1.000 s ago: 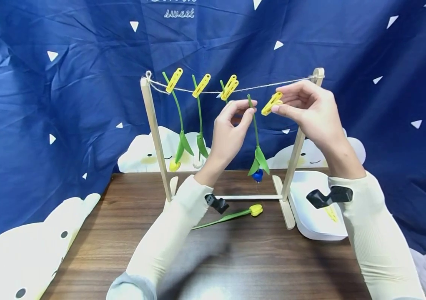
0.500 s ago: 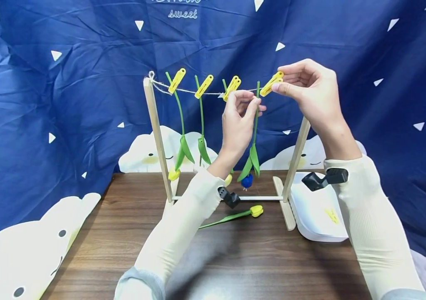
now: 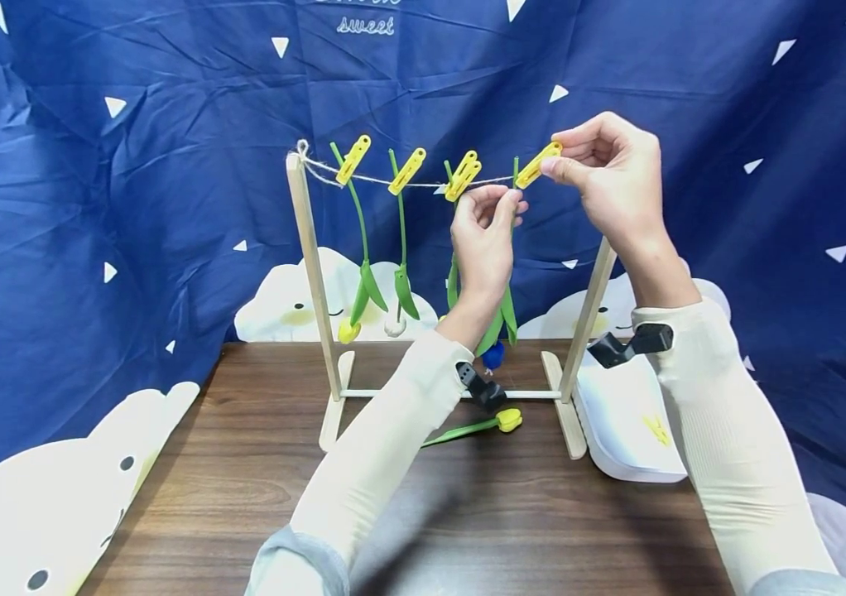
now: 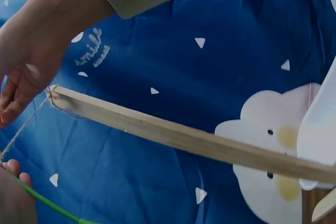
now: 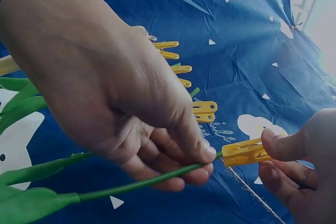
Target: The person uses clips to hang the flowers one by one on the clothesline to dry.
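Note:
My left hand [image 3: 484, 236] pinches the green stem [image 5: 142, 184] of a blue artificial tulip [image 3: 493, 357], which hangs head down beside the string [image 3: 430, 184]. Between thumb and fingers my right hand [image 3: 620, 174] grips a yellow clothespin [image 5: 245, 152]. Its tip meets the string and the stem's top end, just above the left fingertips. Whether the clothespin's jaws enclose both is too small to tell. To the left, further yellow clothespins [image 3: 353, 160] hold tulips upside down on the string, among them a yellow tulip [image 3: 349, 331] and a white tulip [image 3: 396, 325].
The string spans a wooden frame with a left post [image 3: 311, 265] and a right post [image 3: 593, 310]. A yellow tulip [image 3: 509, 420] lies on the brown table [image 3: 259, 497]. At the right, a white tray [image 3: 620, 463] contains yellow clothespins [image 3: 656, 430]. Behind hangs a blue curtain [image 3: 170, 165].
Both hands have risen to the string, lifting the blue tulip's stem against it. The clothespin in my right hand has moved up and left to the stem's end.

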`<state>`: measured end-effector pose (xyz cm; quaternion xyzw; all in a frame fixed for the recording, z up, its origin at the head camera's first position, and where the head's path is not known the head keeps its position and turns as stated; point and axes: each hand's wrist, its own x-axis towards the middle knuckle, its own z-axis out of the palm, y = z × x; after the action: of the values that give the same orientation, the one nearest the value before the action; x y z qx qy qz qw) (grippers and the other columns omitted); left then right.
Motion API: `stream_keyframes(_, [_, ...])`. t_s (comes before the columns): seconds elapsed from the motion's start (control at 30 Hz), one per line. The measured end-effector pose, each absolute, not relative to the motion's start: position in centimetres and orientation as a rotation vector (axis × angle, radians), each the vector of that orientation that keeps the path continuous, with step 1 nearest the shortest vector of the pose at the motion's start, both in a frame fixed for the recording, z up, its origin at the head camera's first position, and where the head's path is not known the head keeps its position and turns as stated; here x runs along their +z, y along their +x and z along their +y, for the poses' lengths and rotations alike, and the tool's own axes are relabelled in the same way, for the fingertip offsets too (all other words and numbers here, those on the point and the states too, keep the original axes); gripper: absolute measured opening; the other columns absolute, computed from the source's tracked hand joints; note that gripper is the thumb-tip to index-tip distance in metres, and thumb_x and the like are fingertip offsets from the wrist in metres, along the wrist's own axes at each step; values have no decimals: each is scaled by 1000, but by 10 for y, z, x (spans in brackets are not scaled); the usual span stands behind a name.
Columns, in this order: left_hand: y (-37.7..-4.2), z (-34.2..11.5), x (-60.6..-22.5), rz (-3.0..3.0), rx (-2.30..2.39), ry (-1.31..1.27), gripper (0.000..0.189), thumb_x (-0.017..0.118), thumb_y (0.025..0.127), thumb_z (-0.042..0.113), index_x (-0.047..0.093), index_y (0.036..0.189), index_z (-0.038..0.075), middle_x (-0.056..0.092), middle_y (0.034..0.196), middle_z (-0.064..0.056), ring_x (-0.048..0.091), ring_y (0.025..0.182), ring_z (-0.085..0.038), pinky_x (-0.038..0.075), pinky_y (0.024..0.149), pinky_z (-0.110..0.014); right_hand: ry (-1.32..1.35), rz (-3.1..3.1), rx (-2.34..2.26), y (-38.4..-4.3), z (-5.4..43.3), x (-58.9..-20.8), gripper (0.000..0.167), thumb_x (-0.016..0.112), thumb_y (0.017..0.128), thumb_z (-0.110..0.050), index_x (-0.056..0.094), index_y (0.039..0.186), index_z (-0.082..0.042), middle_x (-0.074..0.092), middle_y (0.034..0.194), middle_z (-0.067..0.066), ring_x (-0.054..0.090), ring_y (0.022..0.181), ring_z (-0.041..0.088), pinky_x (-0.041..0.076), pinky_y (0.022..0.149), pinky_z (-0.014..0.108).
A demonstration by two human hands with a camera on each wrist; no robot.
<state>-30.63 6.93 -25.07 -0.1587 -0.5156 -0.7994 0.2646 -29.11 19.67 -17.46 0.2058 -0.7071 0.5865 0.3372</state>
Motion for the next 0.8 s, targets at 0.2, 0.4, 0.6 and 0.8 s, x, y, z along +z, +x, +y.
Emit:
stream_keyframes(0.2, [-311,73,-250,-1295,-2301,-362,10,69,102,3,62,108,1,77,112,-27,79,90,-22,64,88,-36,505,-1837,1488,-294,194,-171,17,84,85,8,80,97,-2,77,82,-11,72,69,5,60,72,14])
stream_keyframes(0.4, [-313,75,-250,-1245,-2375,-318,8,69,103,3,61,105,6,77,113,-25,77,90,-17,61,84,-26,484,-1862,1505,-301,191,-169,17,84,84,9,80,96,-2,77,79,-12,71,67,5,59,70,15])
stream_keyframes(0.6, [-316,78,-249,-1155,-2429,-291,13,68,102,1,61,100,11,76,109,-26,72,84,-11,60,82,-25,417,-2005,1447,-305,190,-169,17,88,85,0,80,99,-5,74,75,-20,72,68,0,37,108,8])
stream_keyframes(0.8, [-319,80,-250,-1033,-2476,-302,22,68,100,-7,60,94,13,75,96,-16,70,80,-13,60,77,-20,401,-2115,1387,-305,189,-163,18,88,87,-5,81,102,-11,72,73,-26,72,70,-6,-14,124,35])
